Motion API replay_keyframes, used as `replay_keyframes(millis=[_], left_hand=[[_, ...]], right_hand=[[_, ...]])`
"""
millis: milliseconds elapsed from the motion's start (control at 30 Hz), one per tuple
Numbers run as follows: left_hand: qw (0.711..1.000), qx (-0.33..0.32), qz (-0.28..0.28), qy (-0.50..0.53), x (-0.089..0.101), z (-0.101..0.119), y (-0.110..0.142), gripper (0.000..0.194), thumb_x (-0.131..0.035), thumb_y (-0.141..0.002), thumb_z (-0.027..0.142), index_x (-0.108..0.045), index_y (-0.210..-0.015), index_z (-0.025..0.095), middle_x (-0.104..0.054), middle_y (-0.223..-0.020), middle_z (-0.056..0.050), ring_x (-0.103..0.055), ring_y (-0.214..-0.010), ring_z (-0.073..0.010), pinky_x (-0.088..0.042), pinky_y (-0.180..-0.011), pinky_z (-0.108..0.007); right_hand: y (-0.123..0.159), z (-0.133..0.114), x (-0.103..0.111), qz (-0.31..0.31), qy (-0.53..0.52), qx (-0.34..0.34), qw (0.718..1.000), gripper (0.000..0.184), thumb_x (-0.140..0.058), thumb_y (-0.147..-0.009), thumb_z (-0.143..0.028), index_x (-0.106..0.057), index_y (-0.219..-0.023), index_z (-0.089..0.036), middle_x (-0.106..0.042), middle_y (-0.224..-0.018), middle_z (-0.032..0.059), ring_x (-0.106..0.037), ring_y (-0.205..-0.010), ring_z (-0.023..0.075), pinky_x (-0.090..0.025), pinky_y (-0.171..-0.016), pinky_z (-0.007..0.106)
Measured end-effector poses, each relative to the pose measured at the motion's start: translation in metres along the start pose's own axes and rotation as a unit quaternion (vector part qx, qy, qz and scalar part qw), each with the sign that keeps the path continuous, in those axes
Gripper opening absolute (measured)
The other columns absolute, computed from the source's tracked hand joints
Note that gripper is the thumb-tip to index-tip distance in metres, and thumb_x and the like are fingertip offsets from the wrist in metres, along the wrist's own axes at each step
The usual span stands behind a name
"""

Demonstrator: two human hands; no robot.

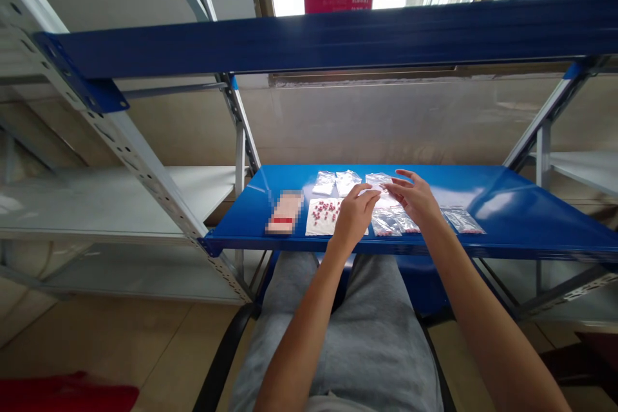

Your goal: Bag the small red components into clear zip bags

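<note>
Hovering over the blue tabletop [531, 206], the left hand [356, 212] and the right hand [416, 198] are brought close together, with their fingertips turned toward each other. The fingers of both are bent inward, and some on the right are raised; clear plastic seems to be seen between them, but whether it is gripped cannot be told. Below and beside the left hand, a white sheet [316, 227] is laid near the front edge, its right part partly covered from view by that hand. Small red pieces [324, 211] are scattered on it. To its left, a blurred packet [284, 214] with a red band is placed. Behind the sheet, two clear bags [324, 183] are set side by side, and another bag [378, 178] is seen farther right, behind the hands. Near the front edge, filled bags [385, 223] are lined up from the sheet's right side to beyond the right hand, with reddish contents gathered along their lower edges. The tabletop is framed by metal posts [140, 161], and a blue beam [309, 45] is fixed above.
</note>
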State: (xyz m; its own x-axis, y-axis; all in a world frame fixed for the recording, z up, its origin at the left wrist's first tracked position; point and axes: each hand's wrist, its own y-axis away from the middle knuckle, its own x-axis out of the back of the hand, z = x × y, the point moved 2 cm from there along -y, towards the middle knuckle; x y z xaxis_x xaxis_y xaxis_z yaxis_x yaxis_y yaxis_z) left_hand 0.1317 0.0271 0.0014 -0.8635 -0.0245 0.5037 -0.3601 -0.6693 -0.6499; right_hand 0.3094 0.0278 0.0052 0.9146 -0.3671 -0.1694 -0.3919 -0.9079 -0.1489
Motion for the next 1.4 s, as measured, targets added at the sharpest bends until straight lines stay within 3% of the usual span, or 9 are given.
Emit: replay_keyframes(millis=[67, 133, 233, 333, 567, 833, 967, 1100, 1400], left_hand=[[0.991, 0.058, 0.089, 0.085, 0.009, 0.003, 0.014, 0.025, -0.054, -0.101, 0.036, -0.072, -0.11, 0.02, -0.066, -0.125, -0.012, -0.065, -0.119, -0.0228, -0.058, -0.1, -0.036], [0.966, 0.124, 0.138, 0.179, 0.016, 0.004, 0.025, 0.029, -0.061, -0.097, 0.04, -0.068, -0.115, 0.019, -0.064, -0.126, -0.013, -0.068, -0.113, -0.0227, -0.061, -0.092, -0.034], [0.921, 0.212, 0.12, 0.305, 0.023, -0.001, 0.033, 0.041, -0.07, -0.092, 0.039, -0.059, -0.126, 0.019, -0.069, -0.112, -0.01, -0.075, -0.091, -0.0191, -0.064, -0.082, -0.032], [0.896, 0.246, 0.079, 0.361, 0.032, -0.006, 0.034, 0.039, -0.072, -0.089, 0.034, -0.059, -0.122, 0.017, -0.072, -0.089, -0.004, -0.074, -0.072, -0.0156, -0.063, -0.076, -0.031], [0.926, 0.242, -0.01, 0.289, 0.047, -0.016, 0.036, 0.036, -0.073, -0.086, 0.03, -0.064, -0.119, 0.018, -0.072, -0.082, -0.002, -0.072, -0.072, -0.0149, -0.056, -0.064, -0.024], [0.943, 0.207, -0.071, 0.251, 0.054, -0.019, 0.036, 0.024, -0.071, -0.085, 0.028, -0.07, -0.106, 0.017, -0.073, -0.085, -0.005, -0.071, -0.075, -0.0155, -0.055, -0.071, -0.026], [0.948, 0.208, -0.048, 0.234, 0.057, -0.019, 0.035, 0.018, -0.069, -0.085, 0.027, -0.072, -0.1, 0.017, -0.071, -0.082, -0.004, -0.069, -0.074, -0.0148, -0.055, -0.069, -0.025], [0.945, 0.222, -0.024, 0.237, 0.061, -0.015, 0.034, 0.017, -0.068, -0.085, 0.026, -0.072, -0.099, 0.017, -0.071, -0.081, -0.004, -0.068, -0.073, -0.0143, -0.055, -0.068, -0.024], [0.943, 0.226, -0.061, 0.237, 0.061, -0.016, 0.035, 0.017, -0.066, -0.088, 0.03, -0.07, -0.097, 0.017, -0.073, -0.076, -0.004, -0.069, -0.069, -0.0145, -0.054, -0.065, -0.024]], right_hand=[[0.011, -0.009, -0.009, -0.008, -0.004, 0.017, 1.0, 0.068, -0.093, -0.058, -0.034, -0.061, -0.117, -0.025, -0.064, -0.129, 0.0115, -0.069, -0.114, 0.0283, -0.06, -0.1, 0.04], [0.023, -0.018, -0.02, -0.034, 0.006, 0.03, 0.999, 0.069, -0.092, -0.061, -0.036, -0.062, -0.122, -0.025, -0.063, -0.131, 0.0118, -0.07, -0.112, 0.0292, -0.06, -0.1, 0.042], [0.037, -0.027, -0.033, -0.08, 0.03, 0.043, 0.995, 0.067, -0.09, -0.065, -0.039, -0.063, -0.125, -0.025, -0.066, -0.128, 0.0115, -0.073, -0.106, 0.0286, -0.061, -0.096, 0.044], [0.043, -0.03, -0.039, -0.1, 0.063, 0.037, 0.992, 0.054, -0.086, -0.07, -0.042, -0.067, -0.116, -0.021, -0.071, -0.119, 0.0117, -0.075, -0.096, 0.0267, -0.061, -0.09, 0.044], [0.041, -0.027, -0.034, -0.154, 0.123, 0.013, 0.98, 0.049, -0.082, -0.075, -0.051, -0.071, -0.111, -0.02, -0.072, -0.108, 0.0106, -0.075, -0.087, 0.0237, -0.058, -0.075, 0.034], [0.038, -0.029, -0.03, -0.155, 0.139, 0.012, 0.978, 0.049, -0.085, -0.07, -0.056, -0.075, -0.099, -0.017, -0.072, -0.096, 0.009, -0.071, -0.081, 0.0215, -0.058, -0.074, 0.035], [0.034, -0.029, -0.026, -0.16, 0.15, 0.032, 0.975, 0.044, -0.085, -0.069, -0.058, -0.074, -0.083, -0.017, -0.072, -0.089, 0.0079, -0.07, -0.08, 0.0211, -0.059, -0.078, 0.037], [0.034, -0.032, -0.023, -0.158, 0.15, 0.036, 0.975, 0.046, -0.084, -0.07, -0.06, -0.072, -0.082, -0.017, -0.071, -0.083, 0.007, -0.071, -0.082, 0.0226, -0.058, -0.079, 0.038], [0.035, -0.033, -0.026, -0.158, 0.177, 0.026, 0.971, 0.049, -0.083, -0.069, -0.063, -0.066, -0.079, -0.019, -0.071, -0.082, 0.0076, -0.071, -0.078, 0.0219, -0.056, -0.067, 0.032]])
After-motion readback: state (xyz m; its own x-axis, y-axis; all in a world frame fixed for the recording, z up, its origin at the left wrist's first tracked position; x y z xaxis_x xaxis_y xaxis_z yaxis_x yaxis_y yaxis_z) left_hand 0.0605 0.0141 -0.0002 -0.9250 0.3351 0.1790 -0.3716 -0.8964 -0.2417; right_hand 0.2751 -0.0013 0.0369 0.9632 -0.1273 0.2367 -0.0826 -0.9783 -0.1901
